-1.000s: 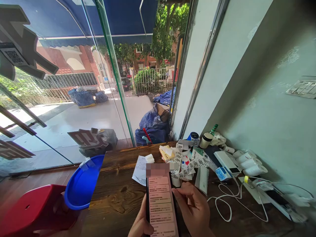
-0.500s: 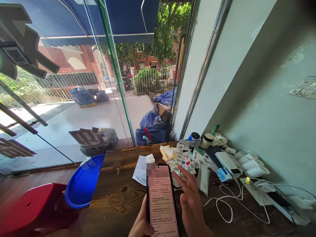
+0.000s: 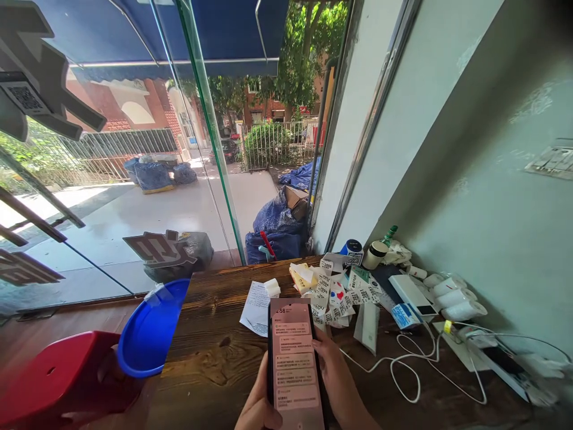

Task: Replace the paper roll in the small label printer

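A smartphone (image 3: 295, 364) stands upright in front of me, its lit screen showing a clock and a list of notifications. My left hand (image 3: 258, 399) is closed round its left side, thumb low on the edge. On the opposite edge, my right hand (image 3: 336, 376) grips the phone too, with the thumb by the upper part of the screen; its other fingers are largely hidden behind. Just beyond the phone lie several printed number tickets (image 3: 323, 289) in a loose heap. A printed paper sheet (image 3: 255, 310) rests to the left under a small white piece (image 3: 271, 288).
The dark wooden table (image 3: 215, 340) carries white cables (image 3: 405, 373), paper rolls (image 3: 463, 306), a white box (image 3: 412, 294) and a jar (image 3: 375, 255) on the right. A blue basin (image 3: 152, 334) and red stool (image 3: 67, 376) stand left. Behind is a glass pane (image 3: 206, 119).
My right hand has come down from beside the screen, fingers raised, onto the phone's right edge. The notification list has scrolled up, and the clock now shows.
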Available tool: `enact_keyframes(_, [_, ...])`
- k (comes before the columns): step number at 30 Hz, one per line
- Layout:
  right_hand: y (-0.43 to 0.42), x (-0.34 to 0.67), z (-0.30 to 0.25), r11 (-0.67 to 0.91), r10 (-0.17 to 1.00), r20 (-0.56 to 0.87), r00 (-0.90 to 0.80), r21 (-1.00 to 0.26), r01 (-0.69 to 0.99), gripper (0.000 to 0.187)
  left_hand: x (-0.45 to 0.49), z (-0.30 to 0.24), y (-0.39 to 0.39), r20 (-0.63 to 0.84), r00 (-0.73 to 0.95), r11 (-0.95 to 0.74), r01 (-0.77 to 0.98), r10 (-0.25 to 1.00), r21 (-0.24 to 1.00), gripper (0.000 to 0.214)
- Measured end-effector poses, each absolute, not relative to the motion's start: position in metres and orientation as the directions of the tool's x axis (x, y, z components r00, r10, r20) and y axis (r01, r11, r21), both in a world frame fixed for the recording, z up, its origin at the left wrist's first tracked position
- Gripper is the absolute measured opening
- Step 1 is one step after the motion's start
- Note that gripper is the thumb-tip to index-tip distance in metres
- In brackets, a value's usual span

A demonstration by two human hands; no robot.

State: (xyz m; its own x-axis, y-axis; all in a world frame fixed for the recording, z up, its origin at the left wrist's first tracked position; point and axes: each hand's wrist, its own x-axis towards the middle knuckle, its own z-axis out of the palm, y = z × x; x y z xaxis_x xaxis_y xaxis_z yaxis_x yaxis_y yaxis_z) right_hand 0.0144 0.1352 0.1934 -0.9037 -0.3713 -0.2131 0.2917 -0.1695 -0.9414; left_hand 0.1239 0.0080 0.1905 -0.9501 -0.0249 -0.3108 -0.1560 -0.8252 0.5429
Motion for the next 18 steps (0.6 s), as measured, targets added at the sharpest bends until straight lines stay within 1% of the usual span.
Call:
enact_keyframes(1, [0.135,0.014,0.192,-0.181,-0.383,-0.21,-0.9,-0.938,0.296,0.051,0.124,0.191,0.008,-0.306,-0.952,-0.828,-0.157,-0.019,0.538,0.076])
enact_keyframes(3, [0.134,0.013,0.191,-0.204,-0.446,-0.17,-0.879,-0.937,0.285,0.05,0.125,0.193,0.007,-0.311,-0.95,-0.841,-0.159,-0.012,0.517,0.073])
enact_keyframes(5, [0.134,0.013,0.193,-0.216,-0.454,-0.088,-0.887,-0.954,0.206,0.051,0.126,0.196,0.007,-0.326,-0.944,-0.844,-0.145,-0.038,0.517,0.069])
enact_keyframes(6, [0.135,0.013,0.194,-0.199,-0.423,-0.026,-0.906,-0.973,0.121,0.051,0.126,0.197,0.007,-0.334,-0.941,-0.839,-0.137,-0.056,0.527,0.068])
enact_keyframes(8, [0.138,0.014,0.197,-0.081,-0.346,0.163,-0.924,-0.986,-0.143,0.046,0.126,0.199,0.007,-0.349,-0.934,-0.825,-0.135,-0.08,0.549,0.067])
enact_keyframes(9, [0.141,0.014,0.198,0.009,-0.325,0.277,-0.904,-0.955,-0.296,0.043,0.125,0.2,0.007,-0.353,-0.932,-0.821,-0.137,-0.083,0.555,0.068])
enact_keyframes(10, [0.144,0.014,0.199,0.098,-0.328,0.387,-0.862,-0.893,-0.439,0.042,0.124,0.2,0.008,-0.351,-0.933,-0.821,-0.137,-0.081,0.554,0.069])
enact_keyframes(11, [0.146,0.013,0.2,0.17,-0.351,0.471,-0.809,-0.818,-0.55,0.042,0.124,0.2,0.008,-0.342,-0.937,-0.825,-0.134,-0.076,0.55,0.071])
enact_keyframes(12, [0.149,0.013,0.202,0.212,-0.38,0.526,-0.761,-0.751,-0.625,0.043,0.123,0.2,0.008,-0.33,-0.941,-0.83,-0.128,-0.071,0.542,0.072])
enact_keyframes(14, [0.153,0.012,0.204,0.238,-0.405,0.571,-0.714,-0.688,-0.685,0.047,0.122,0.197,0.008,-0.316,-0.946,-0.843,-0.116,-0.067,0.525,0.073])
enact_keyframes(16, [0.154,0.012,0.205,0.203,-0.405,0.581,-0.706,-0.696,-0.689,0.053,0.123,0.191,0.008,-0.337,-0.939,-0.846,-0.127,-0.066,0.518,0.074])
enact_keyframes(18, [0.154,0.012,0.203,0.148,-0.414,0.577,-0.704,-0.721,-0.677,0.059,0.124,0.186,0.006,-0.363,-0.93,-0.843,-0.153,-0.054,0.516,0.079])
